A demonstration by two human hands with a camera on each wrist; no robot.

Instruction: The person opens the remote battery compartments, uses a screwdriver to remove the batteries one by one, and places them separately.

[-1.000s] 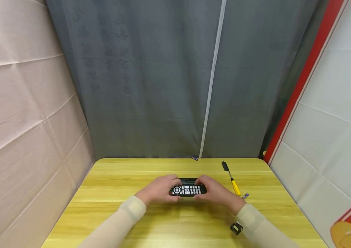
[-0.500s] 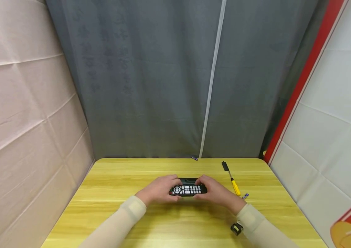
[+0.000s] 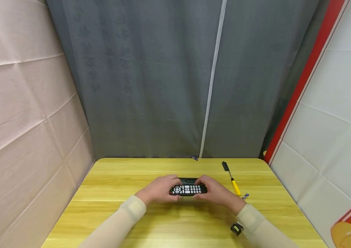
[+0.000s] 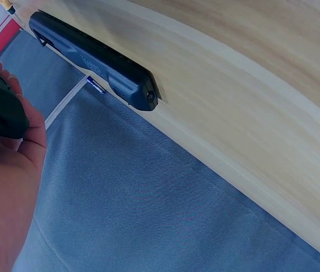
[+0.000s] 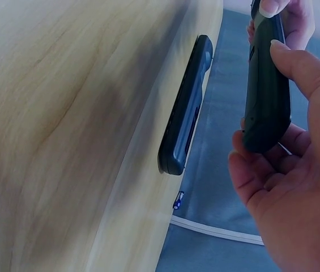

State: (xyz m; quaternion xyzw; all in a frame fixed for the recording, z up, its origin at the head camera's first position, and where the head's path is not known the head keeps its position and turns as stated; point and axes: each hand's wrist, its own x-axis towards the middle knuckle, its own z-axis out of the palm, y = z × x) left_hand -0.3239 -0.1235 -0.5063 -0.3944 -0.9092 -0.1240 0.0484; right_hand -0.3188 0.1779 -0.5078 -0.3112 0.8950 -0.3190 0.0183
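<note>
A black remote control (image 3: 188, 190) with white buttons faces up between my two hands, raised over the wooden table. My left hand (image 3: 161, 189) grips its left end, the one with the round button ring. At the other end, my right hand (image 3: 212, 191) holds it between thumb and fingers; the right wrist view shows the thumb along the side of the remote control (image 5: 267, 90). Behind it, a second black remote (image 3: 190, 180) lies on the table, its back up with an open slot. That second remote (image 4: 92, 59) is apart from both hands in the left wrist view.
On the right lies a yellow-handled screwdriver (image 3: 235, 187), a black flat piece (image 3: 225, 166) at its tip. One blue battery (image 3: 245, 196) is beside the handle, another battery (image 3: 194, 158) at the back edge. A small black object (image 3: 236, 228) appears by the right sleeve. Grey curtain hangs behind.
</note>
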